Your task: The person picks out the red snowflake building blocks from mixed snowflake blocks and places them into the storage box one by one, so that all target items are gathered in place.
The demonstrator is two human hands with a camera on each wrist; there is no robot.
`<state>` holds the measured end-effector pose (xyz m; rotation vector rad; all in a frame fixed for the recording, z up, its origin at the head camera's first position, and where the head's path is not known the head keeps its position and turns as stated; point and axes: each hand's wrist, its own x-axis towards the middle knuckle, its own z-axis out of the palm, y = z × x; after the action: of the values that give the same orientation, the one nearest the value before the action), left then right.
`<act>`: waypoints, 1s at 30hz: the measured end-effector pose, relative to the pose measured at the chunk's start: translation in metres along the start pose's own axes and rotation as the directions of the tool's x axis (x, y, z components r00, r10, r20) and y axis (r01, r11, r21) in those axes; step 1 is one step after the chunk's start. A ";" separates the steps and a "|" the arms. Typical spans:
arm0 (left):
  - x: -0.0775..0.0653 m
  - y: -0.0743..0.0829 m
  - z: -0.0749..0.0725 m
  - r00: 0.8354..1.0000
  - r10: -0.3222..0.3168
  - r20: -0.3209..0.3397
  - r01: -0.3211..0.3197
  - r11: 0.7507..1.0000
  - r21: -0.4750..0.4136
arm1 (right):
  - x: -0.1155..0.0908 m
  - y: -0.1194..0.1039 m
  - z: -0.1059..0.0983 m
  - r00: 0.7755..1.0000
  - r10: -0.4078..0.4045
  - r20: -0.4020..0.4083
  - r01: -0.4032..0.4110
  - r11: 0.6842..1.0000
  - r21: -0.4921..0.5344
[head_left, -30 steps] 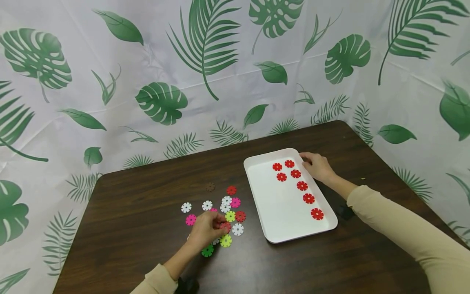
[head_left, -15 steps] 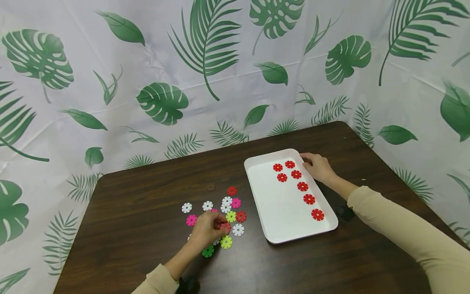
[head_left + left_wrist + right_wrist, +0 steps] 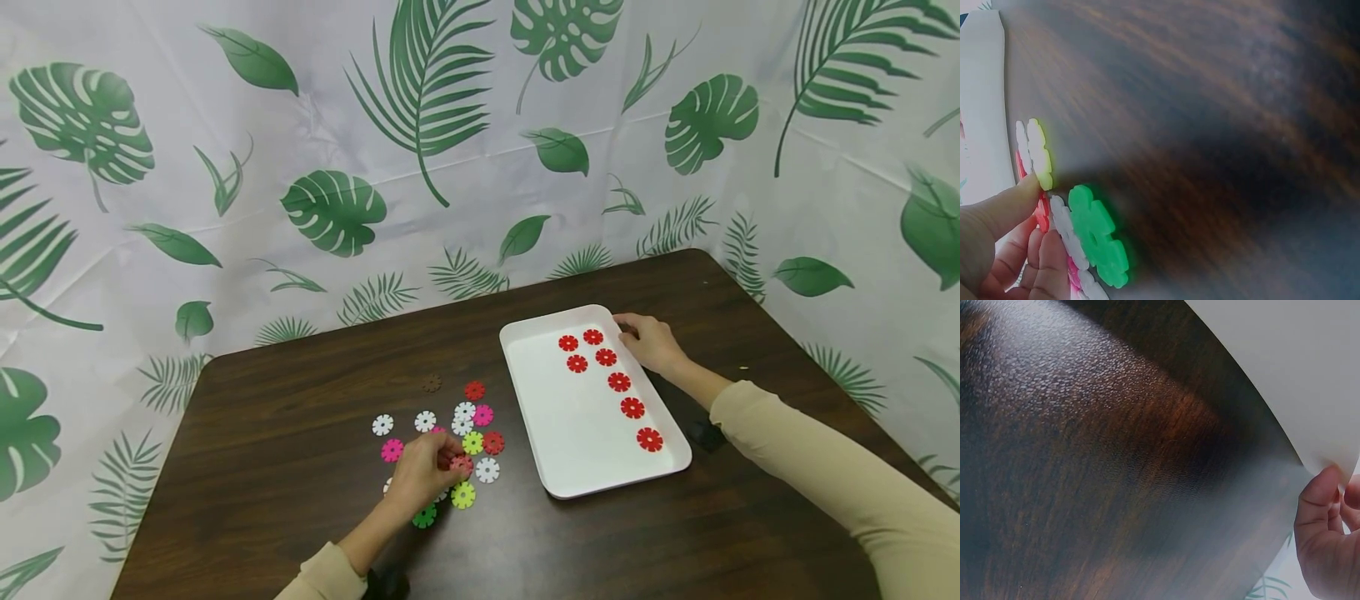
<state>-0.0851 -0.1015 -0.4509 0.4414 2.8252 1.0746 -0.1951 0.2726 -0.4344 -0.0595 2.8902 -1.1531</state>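
Note:
Between thumb and fingers my left hand (image 3: pixel 422 478) pinches a red notched disc (image 3: pixel 461 464), low over a cluster of such discs. Around it lie a green disc (image 3: pixel 424 514), yellow discs (image 3: pixel 463 495), white discs (image 3: pixel 487 470), pink discs and another red disc (image 3: pixel 492 442). In the left wrist view the held red disc (image 3: pixel 1042 213) shows at the fingertips, near the green one (image 3: pixel 1099 237). My right hand (image 3: pixel 651 342) grips the far right rim of a white tray (image 3: pixel 555 479), thumb on the outer wall in the right wrist view. Several red discs (image 3: pixel 618 382) lie flat in the tray.
The dark wooden table (image 3: pixel 300 400) carries everything. A brown disc (image 3: pixel 432 382) and a red disc (image 3: pixel 475 390) lie at the cluster's far side. A leaf-patterned cloth (image 3: pixel 450 125) hangs behind the table and along its right side.
The head view has shifted very slightly. Both hands, the tray and the discs otherwise stay in place, the left still pinching the red disc.

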 end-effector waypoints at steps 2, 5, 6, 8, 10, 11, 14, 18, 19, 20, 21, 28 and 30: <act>-0.001 0.001 0.000 1.000 0.008 -0.017 -0.008 1.000 0.017 | 0.000 0.000 0.000 1.000 -0.003 -0.003 0.003 1.000 -0.001; -0.002 0.001 0.001 0.999 0.032 -0.043 -0.030 0.998 0.048 | 0.000 0.000 0.000 1.000 -0.004 -0.003 0.004 1.000 -0.004; -0.002 0.002 0.001 0.998 0.042 -0.051 -0.039 0.998 0.054 | 0.000 0.000 0.000 1.000 -0.005 -0.002 0.005 1.000 -0.004; -0.003 0.002 0.002 0.996 0.064 -0.065 -0.060 0.996 0.066 | -0.001 0.000 0.000 1.000 -0.005 -0.001 0.005 1.000 -0.003; -0.004 0.002 0.003 0.994 0.080 -0.075 -0.074 0.995 0.070 | -0.001 0.000 0.000 1.000 -0.005 0.000 0.005 1.000 -0.001; -0.004 0.002 0.003 0.993 0.085 -0.080 -0.080 0.994 0.069 | -0.001 0.000 0.000 1.000 -0.005 0.001 0.005 1.000 0.000; -0.004 0.002 0.004 0.991 0.094 -0.090 -0.089 0.994 0.059 | -0.001 0.000 0.000 1.000 -0.007 0.003 0.007 1.000 0.002; -0.005 0.001 0.004 0.992 0.087 -0.096 -0.084 0.996 0.032 | -0.001 0.000 0.000 1.000 -0.005 0.003 0.005 1.000 0.002; -0.005 0.001 0.004 0.992 0.085 -0.097 -0.083 0.996 0.027 | -0.001 0.000 0.000 1.000 -0.006 0.002 0.006 1.000 0.002; -0.005 0.000 0.005 0.992 0.080 -0.097 -0.079 0.997 0.017 | -0.001 -0.001 0.000 1.000 -0.008 0.002 0.008 1.000 0.003; -0.004 0.000 0.005 0.992 0.076 -0.097 -0.075 0.997 0.008 | -0.001 -0.001 0.000 1.000 -0.005 0.001 0.005 1.000 0.004; -0.003 -0.003 0.006 0.996 0.033 -0.083 -0.040 0.995 -0.087 | -0.001 -0.001 -0.001 1.000 -0.007 0.002 0.007 1.000 0.000; -0.003 -0.004 0.006 0.997 0.013 -0.071 -0.021 0.993 -0.118 | 0.000 -0.001 -0.001 1.000 -0.006 0.002 0.006 1.000 -0.002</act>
<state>-0.0825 -0.1012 -0.4577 0.4254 2.8024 1.2775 -0.1948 0.2728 -0.4331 -0.0697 2.8913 -1.1502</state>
